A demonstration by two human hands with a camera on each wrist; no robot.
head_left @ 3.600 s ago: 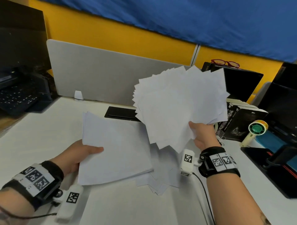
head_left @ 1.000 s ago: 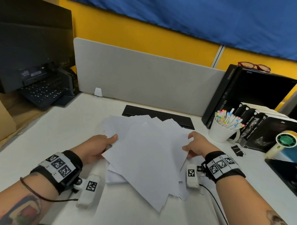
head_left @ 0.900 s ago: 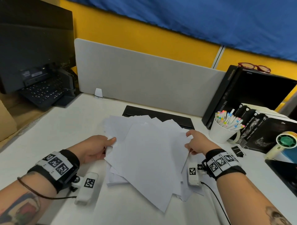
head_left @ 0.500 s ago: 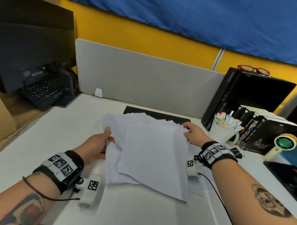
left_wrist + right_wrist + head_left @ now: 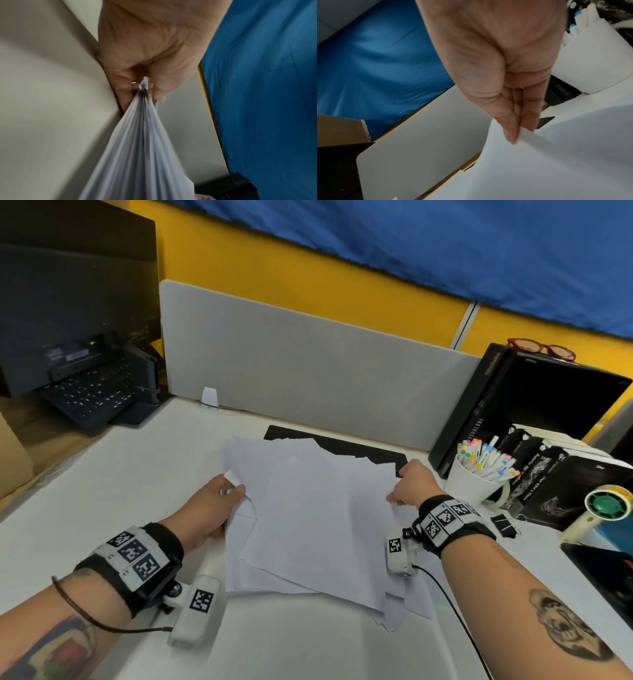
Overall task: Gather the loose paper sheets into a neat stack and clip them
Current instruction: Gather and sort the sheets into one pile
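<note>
A fanned pile of white paper sheets [image 5: 315, 518] lies on the white desk [image 5: 130, 474], corners sticking out at the far and near right. My left hand [image 5: 219, 508] grips the pile's left edge; the left wrist view shows many sheet edges [image 5: 137, 142] pinched between thumb and fingers. My right hand [image 5: 407, 484] holds the right edge, and in the right wrist view its fingertips [image 5: 513, 129] pinch the corner of the sheets [image 5: 556, 162]. A black binder clip [image 5: 505, 525] lies on the desk just right of my right wrist.
A grey divider panel [image 5: 308, 378] stands behind the pile with a black flat strip [image 5: 342, 445] at its foot. A white cup of markers [image 5: 479, 477], black boxes [image 5: 555, 484], a tape dispenser [image 5: 599, 511] and a black case [image 5: 534, 402] crowd the right. A keyboard [image 5: 92, 395] sits far left.
The fanned sheets that my right hand held up came down onto the pile. Both hands have since moved to the pile's side edges and turned the sheets straighter.
</note>
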